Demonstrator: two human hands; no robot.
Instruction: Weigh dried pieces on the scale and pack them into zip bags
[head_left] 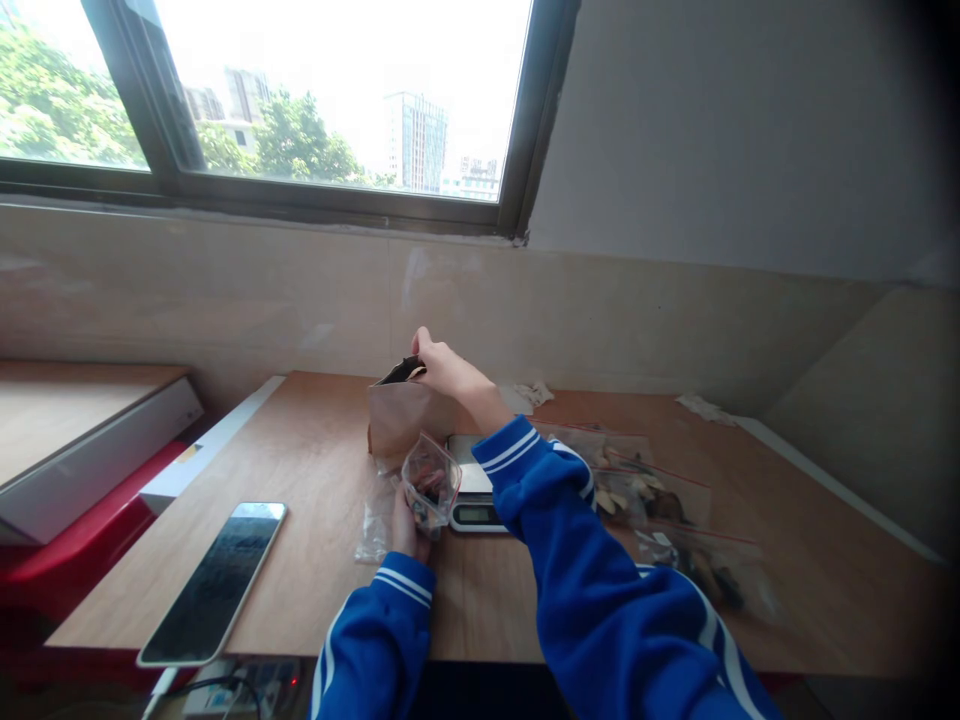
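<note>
My right hand [448, 371] reaches forward to the open top of a brown paper pouch [397, 420] standing on the wooden table [315, 470]; its fingers pinch a small pale piece at the pouch's mouth. My left hand [407, 528] is closed round a small clear plastic bag [430, 482] holding dark and reddish dried pieces, just in front of the pouch. A small digital scale [474, 492] lies under my right forearm. Both sleeves are blue with white stripes.
A smartphone [215, 580] lies screen-up at the table's left front. Several clear zip bags [660, 505] of dried pieces lie on the right. A power strip [240, 685] sits below the front edge. A window and wall stand behind.
</note>
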